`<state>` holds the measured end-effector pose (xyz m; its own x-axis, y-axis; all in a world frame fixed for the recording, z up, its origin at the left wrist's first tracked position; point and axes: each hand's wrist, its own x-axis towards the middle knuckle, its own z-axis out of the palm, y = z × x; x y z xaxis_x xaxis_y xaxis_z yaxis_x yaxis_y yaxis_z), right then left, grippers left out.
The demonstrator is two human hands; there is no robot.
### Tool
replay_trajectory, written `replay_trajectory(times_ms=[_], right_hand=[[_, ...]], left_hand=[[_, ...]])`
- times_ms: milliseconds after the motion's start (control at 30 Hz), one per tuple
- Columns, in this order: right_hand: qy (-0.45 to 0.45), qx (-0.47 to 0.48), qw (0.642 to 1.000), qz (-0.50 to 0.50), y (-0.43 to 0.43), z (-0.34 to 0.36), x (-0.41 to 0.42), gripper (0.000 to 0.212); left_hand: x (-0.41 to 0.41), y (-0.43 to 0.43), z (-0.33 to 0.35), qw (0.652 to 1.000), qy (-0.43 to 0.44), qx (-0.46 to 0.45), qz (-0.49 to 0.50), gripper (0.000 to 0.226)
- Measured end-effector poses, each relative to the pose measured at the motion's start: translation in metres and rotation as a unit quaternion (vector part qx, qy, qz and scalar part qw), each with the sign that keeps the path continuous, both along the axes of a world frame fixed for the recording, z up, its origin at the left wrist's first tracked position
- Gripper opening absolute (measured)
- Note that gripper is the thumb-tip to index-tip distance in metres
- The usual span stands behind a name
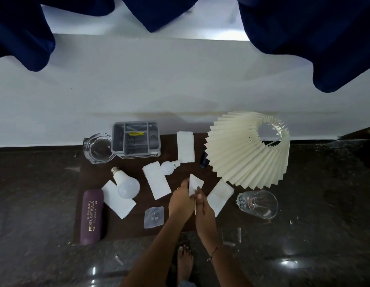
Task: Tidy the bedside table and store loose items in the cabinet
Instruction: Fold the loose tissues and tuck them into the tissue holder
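**A:** How far along is the tidying?

**B:** Barely begun, I'd say. Both hands are on one white tissue [196, 183] above the middle of the tabletop [128, 226]. The left hand [180, 201] has its fingers pinched on the tissue's left side, and the right hand [203, 210] has its fingers clamped on the lower edge.

**A:** And everything else?

**B:** It is all out loose. Four more folded tissues [157, 180] are scattered from the back edge to the front. The large bulb [126, 185] lies on one of them towards the left edge, and the small bulb [168, 167] lies near the middle. The spectacle case [92, 216] sits along the left edge and the packet of hooks [154, 216] near the front edge.

**A:** Has anything been stored?

**B:** Not that I can see (no cabinet is in view at all). The ashtray [97, 149] and the grey organiser [136, 140] stand at the back-left corner. The pleated lamp shade [246, 150] leans over the back-right corner. A drinking glass [258, 204] lies on its side by the right edge, though I cannot tell whether the tabletop carries it.

**A:** So what remains?

**B:** Nearly all of it, I judge: gathering the tissues, then putting away the bulbs, the case and the hooks.
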<state>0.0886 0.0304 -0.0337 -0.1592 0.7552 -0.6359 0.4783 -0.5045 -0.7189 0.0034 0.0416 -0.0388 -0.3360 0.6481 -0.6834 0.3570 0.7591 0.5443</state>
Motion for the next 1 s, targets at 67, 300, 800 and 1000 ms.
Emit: replay_trajectory(times_ms=[67, 300, 800, 1000], right_hand=[[0.019, 0.018, 0.999, -0.021, -0.002, 0.005, -0.001, 0.043], [0.021, 0.124, 0.992, -0.02, 0.003, 0.027, -0.025, 0.033], [0.062, 0.156, 0.985, -0.025, 0.062, 0.056, -0.131, 0.036], [0.035, 0.254, 0.966, 0.024, 0.095, 0.074, -0.161, 0.016]], left_hand=[[-0.004, 0.0, 0.005, 1.0, 0.019, 0.017, 0.012, 0.056], [-0.025, -0.002, 0.039, 0.992, 0.066, 0.064, 0.086, 0.052], [-0.155, 0.002, 0.088, 0.97, 0.058, 0.2, 0.126, 0.025], [-0.188, 0.024, 0.103, 0.958, 0.127, 0.215, 0.137, 0.023]])
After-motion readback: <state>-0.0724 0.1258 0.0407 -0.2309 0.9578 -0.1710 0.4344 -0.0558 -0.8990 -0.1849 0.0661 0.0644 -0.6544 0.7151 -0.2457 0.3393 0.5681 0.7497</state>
